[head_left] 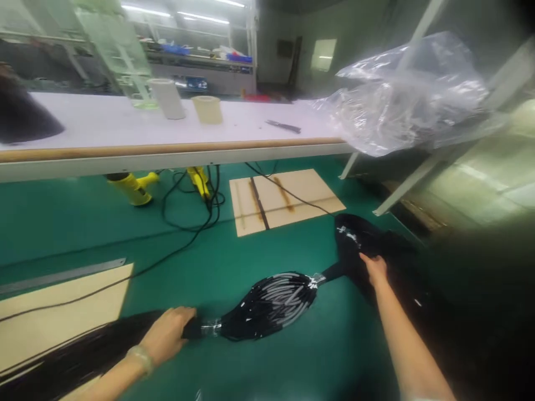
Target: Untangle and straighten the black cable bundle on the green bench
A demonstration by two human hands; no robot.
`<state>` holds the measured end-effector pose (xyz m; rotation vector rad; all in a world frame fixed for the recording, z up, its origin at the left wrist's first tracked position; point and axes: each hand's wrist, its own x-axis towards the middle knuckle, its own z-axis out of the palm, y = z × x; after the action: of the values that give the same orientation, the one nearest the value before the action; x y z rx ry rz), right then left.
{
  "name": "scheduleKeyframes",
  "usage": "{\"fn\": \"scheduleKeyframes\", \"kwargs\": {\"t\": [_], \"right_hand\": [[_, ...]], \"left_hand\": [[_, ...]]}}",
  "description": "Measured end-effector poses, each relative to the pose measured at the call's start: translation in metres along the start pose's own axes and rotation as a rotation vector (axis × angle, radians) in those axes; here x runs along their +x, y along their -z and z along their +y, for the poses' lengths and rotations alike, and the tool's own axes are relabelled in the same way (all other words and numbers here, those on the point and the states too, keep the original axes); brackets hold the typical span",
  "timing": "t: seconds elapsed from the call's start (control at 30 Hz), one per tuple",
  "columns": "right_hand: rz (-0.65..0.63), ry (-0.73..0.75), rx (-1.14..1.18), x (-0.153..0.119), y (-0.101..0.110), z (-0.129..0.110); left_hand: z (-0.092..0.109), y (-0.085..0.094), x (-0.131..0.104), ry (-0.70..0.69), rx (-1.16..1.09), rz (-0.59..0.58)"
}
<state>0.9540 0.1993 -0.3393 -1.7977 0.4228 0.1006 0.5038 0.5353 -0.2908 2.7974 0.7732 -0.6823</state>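
Apparently, the left hand (pixel 169 333) clasps the black bundle (pixel 271 306) stretching across the lower frame; the right hand (pixel 375 272) touches its dark part at right, grip unclear. Shiny bands (pixel 211 327) already cinch both ends of the middle bulge; what remains, if anything, cannot be told.

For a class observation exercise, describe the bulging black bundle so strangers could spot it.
On the green surface, look between the left hand and right hand. The black bundle swells between two shiny wraps. Its grey-streaked bulge sets it apart from the long dark strands at lower left.
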Motion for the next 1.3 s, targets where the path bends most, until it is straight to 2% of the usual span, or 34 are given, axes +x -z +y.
{"fn": "scheduleKeyframes", "kwargs": {"t": [0.1, 0.23, 0.3, 0.37, 0.43, 0.5, 0.53, 0.57, 0.6, 0.67, 0.77, 0.83, 0.97, 1.13, 1.3], "right_hand": [[0.047, 0.057, -0.153, -0.013, 0.002, 0.024], [0.007, 0.166, -0.260, -0.028, 0.004, 0.032], [-0.005, 0.251, -0.261, -0.047, 0.003, 0.032], [-0.010, 0.342, -0.225, -0.079, 0.000, 0.035], [-0.035, 0.409, -0.163, -0.126, -0.002, 0.043], [-0.088, 0.445, -0.111, -0.186, -0.005, 0.056], [-0.139, 0.446, -0.100, -0.221, -0.006, 0.065], [-0.244, 0.423, -0.081, -0.257, -0.008, 0.075], [-0.420, 0.293, 0.008, -0.293, -0.011, 0.085], [-0.756, -0.148, 0.216, -0.359, -0.020, 0.106], [-0.845, -0.338, 0.295, -0.426, -0.043, 0.129], [-0.839, -0.397, 0.355, -0.444, -0.060, 0.136], [-0.802, -0.459, 0.486, -0.447, -0.082, 0.142], [-0.737, -0.451, 0.575, -0.450, -0.080, 0.152], [-0.696, -0.421, 0.615, -0.455, -0.075, 0.162]], "left_hand": [[0.008, -0.009, -0.012, -0.069, 0.029, -0.066], [0.015, -0.022, -0.014, -0.062, 0.054, -0.076], [0.017, -0.028, -0.012, -0.051, 0.051, -0.067], [0.017, -0.033, -0.010, -0.044, 0.045, -0.060], [0.017, -0.036, -0.008, -0.041, 0.030, -0.062], [0.015, -0.037, -0.006, -0.048, 0.003, -0.074], [0.014, -0.038, -0.005, -0.054, -0.015, -0.087], [0.013, -0.038, -0.003, -0.059, -0.037, -0.105], [0.011, -0.038, -0.002, -0.063, -0.061, -0.129], [0.009, -0.037, 0.001, -0.069, -0.115, -0.196], [0.009, -0.036, 0.000, -0.095, -0.212, -0.302], [0.010, -0.039, -0.005, -0.122, -0.281, -0.353], [0.014, -0.050, -0.015, -0.147, -0.376, -0.392], [0.014, -0.063, -0.019, -0.164, -0.420, -0.375], [0.013, -0.064, -0.017, -0.199, -0.419, -0.360]]}}
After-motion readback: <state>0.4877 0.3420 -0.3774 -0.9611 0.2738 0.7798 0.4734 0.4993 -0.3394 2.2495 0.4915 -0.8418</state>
